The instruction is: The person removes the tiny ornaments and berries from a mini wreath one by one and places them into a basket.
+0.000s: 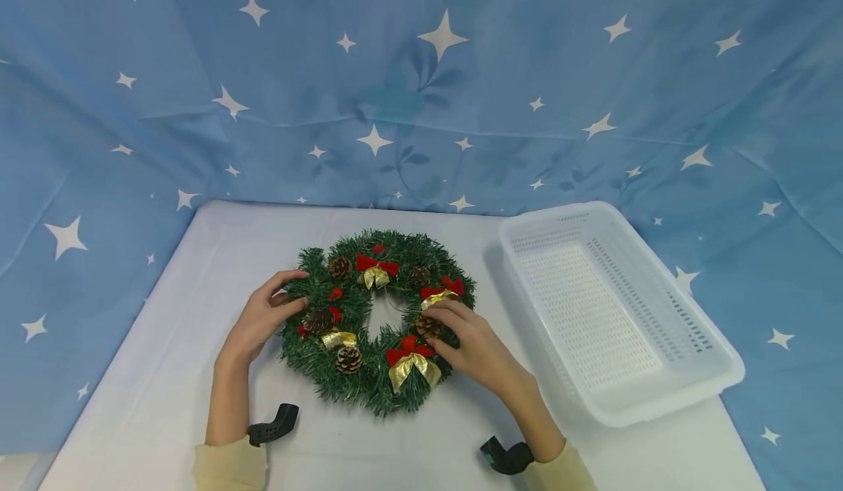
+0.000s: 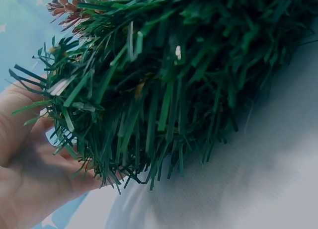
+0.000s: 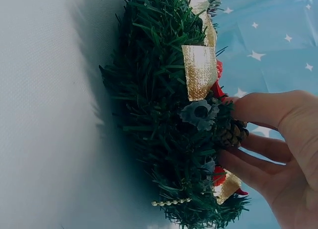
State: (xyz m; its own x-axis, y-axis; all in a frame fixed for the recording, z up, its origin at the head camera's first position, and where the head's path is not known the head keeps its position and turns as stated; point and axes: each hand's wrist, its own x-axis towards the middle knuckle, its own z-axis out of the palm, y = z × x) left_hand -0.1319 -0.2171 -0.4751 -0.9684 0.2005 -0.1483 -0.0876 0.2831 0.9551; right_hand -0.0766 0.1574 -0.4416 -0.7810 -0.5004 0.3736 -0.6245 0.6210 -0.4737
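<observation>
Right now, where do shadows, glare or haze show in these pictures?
Head view: soft shadow on the table left of the basket; left wrist view: haze over the shaded table; right wrist view: a broad shadow beside the wreath, glints on a gold ribbon.

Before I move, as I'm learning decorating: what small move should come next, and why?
Perhaps use the right hand to adjust the pinecone: its thumb and fingers bracket that pinecone, while the left hand at the opposite side of the wreath could steady it.
</observation>
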